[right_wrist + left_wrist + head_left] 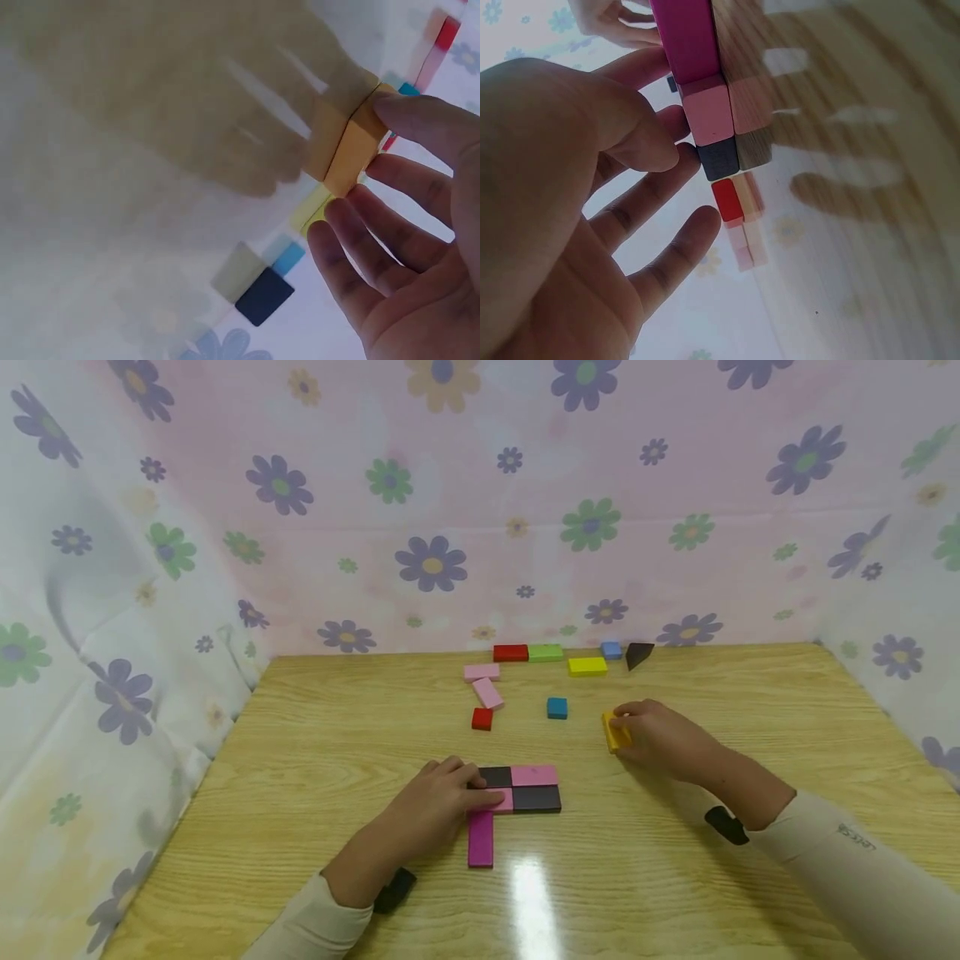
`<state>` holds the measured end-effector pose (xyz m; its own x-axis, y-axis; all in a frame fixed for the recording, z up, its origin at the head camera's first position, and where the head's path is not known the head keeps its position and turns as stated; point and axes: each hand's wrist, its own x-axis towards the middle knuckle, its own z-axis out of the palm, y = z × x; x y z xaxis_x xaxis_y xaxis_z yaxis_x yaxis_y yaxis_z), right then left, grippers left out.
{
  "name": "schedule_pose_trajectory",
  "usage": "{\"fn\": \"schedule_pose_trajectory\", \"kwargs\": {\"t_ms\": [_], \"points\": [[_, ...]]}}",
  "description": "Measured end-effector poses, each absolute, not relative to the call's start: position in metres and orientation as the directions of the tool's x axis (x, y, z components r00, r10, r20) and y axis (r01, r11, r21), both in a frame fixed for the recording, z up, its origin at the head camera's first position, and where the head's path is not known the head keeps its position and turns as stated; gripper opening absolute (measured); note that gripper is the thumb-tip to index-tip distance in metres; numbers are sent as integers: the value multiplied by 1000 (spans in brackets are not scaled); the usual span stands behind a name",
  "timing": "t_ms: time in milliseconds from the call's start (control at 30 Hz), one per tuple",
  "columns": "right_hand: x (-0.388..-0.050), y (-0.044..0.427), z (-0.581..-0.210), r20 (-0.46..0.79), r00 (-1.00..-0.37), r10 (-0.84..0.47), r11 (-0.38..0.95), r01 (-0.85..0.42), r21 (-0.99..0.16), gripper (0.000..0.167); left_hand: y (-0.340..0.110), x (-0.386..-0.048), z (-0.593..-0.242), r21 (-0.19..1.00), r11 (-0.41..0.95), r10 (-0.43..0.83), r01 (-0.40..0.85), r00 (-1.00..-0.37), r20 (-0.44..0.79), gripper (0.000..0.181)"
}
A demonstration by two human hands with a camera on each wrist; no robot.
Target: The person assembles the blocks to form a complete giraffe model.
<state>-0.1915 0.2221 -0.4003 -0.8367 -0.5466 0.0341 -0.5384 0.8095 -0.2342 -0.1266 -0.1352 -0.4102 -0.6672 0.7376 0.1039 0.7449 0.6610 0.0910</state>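
In the head view, two black and two pink blocks form a two-by-two rectangle; its parts include an upper black block [496, 777], an upper pink block [534, 775] and a lower black block [537, 799]. A magenta block [481, 841] extends from its lower left toward the person. My left hand [431, 802] rests at the rectangle's left side, thumb over the lower pink block [709, 114] and fingers loosely extended. Farther right, my right hand [667, 742] pinches an orange-yellow block [610, 735] between thumb and fingers. Whether that block touches the table is unclear.
Behind the rectangle lie a small red block [482, 719], a blue block [557, 708] and two light pink blocks [488, 693]. Along the back are red [511, 653], green [545, 653], yellow [587, 667], light blue [611, 651] and dark triangular [638, 654] blocks. Flowered cloth surrounds the table.
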Motion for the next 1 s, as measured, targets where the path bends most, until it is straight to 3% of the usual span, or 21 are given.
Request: {"fn": "schedule_pose_trajectory", "kwargs": {"t_ms": [200, 367, 500, 733, 1000], "points": [[-175, 217, -404, 31, -850, -526, 809, -510, -293, 44, -135, -128, -410, 99, 663, 735, 742, -670, 103, 39], [-162, 207, -405, 31, -876, -482, 819, -463, -338, 41, -136, -128, -410, 117, 663, 732, 739, -673, 105, 39], [-145, 198, -404, 86, -886, -456, 814, -455, -361, 42, -136, -128, -410, 116, 661, 734, 741, -671, 105, 40], [-108, 179, -402, 318, -743, -589, 720, -661, -210, 46, -135, -127, -411, 88, 657, 739, 749, -662, 120, 40], [-81, 157, -401, 313, -652, -691, 637, -753, -163, 38, -134, -127, -411, 84, 666, 732, 741, -671, 120, 38]]}}
